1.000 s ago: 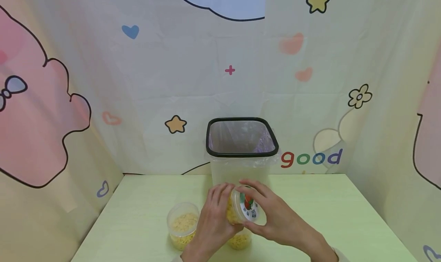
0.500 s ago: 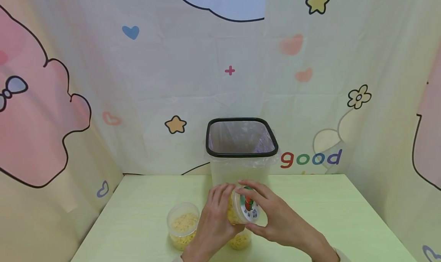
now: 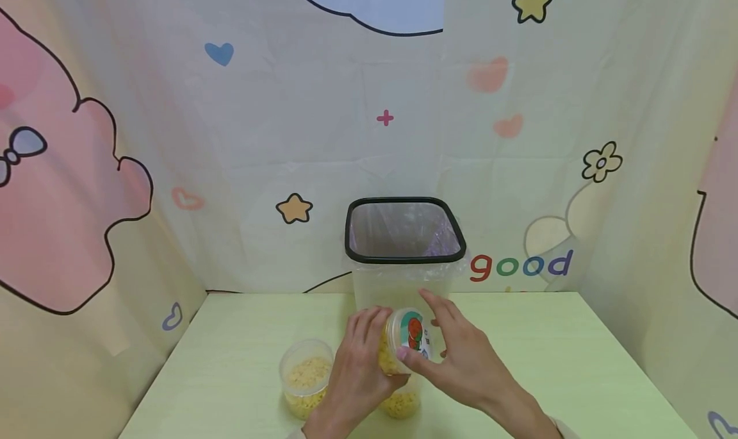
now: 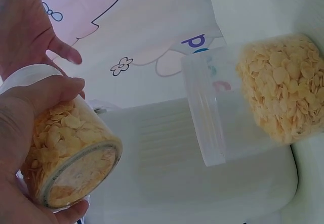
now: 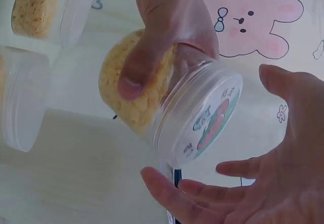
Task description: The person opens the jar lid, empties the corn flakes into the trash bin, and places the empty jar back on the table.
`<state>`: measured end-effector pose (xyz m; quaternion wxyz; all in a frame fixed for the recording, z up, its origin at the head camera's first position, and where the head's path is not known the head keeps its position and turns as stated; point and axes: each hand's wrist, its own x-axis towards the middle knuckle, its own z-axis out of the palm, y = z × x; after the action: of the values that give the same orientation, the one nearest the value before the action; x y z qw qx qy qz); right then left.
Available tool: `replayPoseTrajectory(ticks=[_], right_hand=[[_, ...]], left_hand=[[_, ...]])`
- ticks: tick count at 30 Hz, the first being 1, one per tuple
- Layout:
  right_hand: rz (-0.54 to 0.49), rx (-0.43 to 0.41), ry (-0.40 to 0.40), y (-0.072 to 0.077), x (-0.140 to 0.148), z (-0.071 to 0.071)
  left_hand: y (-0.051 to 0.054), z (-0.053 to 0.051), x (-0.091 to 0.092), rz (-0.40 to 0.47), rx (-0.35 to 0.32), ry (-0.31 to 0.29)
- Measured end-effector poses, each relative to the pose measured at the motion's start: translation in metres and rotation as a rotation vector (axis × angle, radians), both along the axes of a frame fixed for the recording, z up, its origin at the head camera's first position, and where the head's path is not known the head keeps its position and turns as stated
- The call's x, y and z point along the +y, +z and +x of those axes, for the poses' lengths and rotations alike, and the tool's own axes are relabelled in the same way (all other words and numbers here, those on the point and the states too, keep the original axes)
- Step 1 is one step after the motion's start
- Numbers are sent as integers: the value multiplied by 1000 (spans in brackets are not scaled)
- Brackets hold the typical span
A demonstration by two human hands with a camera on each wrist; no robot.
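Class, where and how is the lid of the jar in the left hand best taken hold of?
Probably by the rim of the lid, the right hand wrapping round it from the right: the lid is round, the jar is tilted with its lid facing that hand, and the left hand grips its body.

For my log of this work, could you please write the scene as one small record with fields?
Tilted jar: lid on, yellow flakes inside
Left hand: grips this jar
Right hand: fingers spread beside the lid
Left jar: on the table, flakes inside
Second jar: on the table, partly hidden
Bin: black rim, clear liner, behind the jars
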<state>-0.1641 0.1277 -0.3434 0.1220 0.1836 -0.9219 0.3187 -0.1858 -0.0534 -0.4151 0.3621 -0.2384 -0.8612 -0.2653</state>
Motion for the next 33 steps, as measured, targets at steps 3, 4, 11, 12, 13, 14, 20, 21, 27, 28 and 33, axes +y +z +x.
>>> replayPoseTrajectory(ticks=[3, 4, 11, 12, 13, 14, 20, 21, 27, 28, 33], right_hand=[[21, -43, -44, 0, -4, 0], [30, -42, -52, 0, -5, 1], [58, 44, -97, -2, -6, 1], [53, 49, -94, -2, -6, 1], [44, 47, -85, -3, -7, 1], [38, 49, -71, -4, -7, 1], [10, 141, 77, -5, -6, -1], [16, 170, 106, -5, -4, -2], [76, 260, 239, -3, 4, -6], [81, 261, 250, -3, 5, -6], [96, 295, 290, -2, 8, -7]], left_hand=[[0, 0, 1, -10, 3, 12], [0, 0, 2, -9, 6, 15], [-1, -4, 9, -28, 24, -11], [-1, -3, 9, -34, 28, -6], [-1, -3, 8, -35, 34, 0], [-2, -2, 7, -32, 39, 6], [-2, -1, 1, -34, 81, 27], [-1, -2, 1, -36, 87, 26], [0, -2, 1, -37, 88, 22], [0, -2, 1, -35, 83, 20], [0, -1, 1, -25, 63, 11]])
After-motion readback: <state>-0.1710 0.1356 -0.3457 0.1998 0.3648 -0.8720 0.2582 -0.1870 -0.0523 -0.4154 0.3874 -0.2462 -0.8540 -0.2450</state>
